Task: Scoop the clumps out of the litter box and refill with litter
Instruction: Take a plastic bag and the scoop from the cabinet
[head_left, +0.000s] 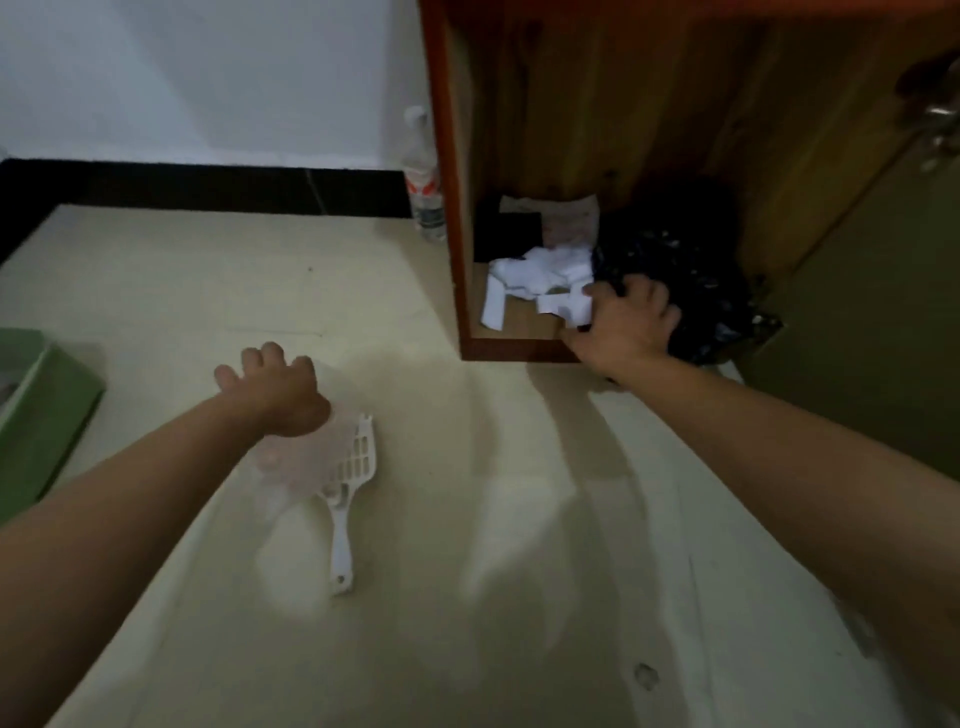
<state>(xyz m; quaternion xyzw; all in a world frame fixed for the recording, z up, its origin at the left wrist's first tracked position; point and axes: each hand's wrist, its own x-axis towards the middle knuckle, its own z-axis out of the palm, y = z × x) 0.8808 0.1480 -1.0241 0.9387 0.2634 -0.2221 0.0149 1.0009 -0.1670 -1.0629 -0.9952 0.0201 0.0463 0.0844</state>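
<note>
A green litter box (47, 415) shows only partly at the left edge of the floor. A white slotted litter scoop (349, 499) lies on the floor, handle toward me. A pale translucent bag (291, 467) partly covers the scoop, and my left hand (272, 389) is over the bag's top with its fingers curled on it. My right hand (626, 322) reaches into the open wooden cabinet (457, 260) and grips the crumpled black plastic bag (685, 280) at the cabinet's front edge.
White crumpled papers (540, 280) and a dark flat item lie inside the cabinet beside the black bag. A clear plastic bottle (423, 176) stands on the floor against the cabinet's left side. An olive door (872, 312) is at the right. A black baseboard runs along the white wall.
</note>
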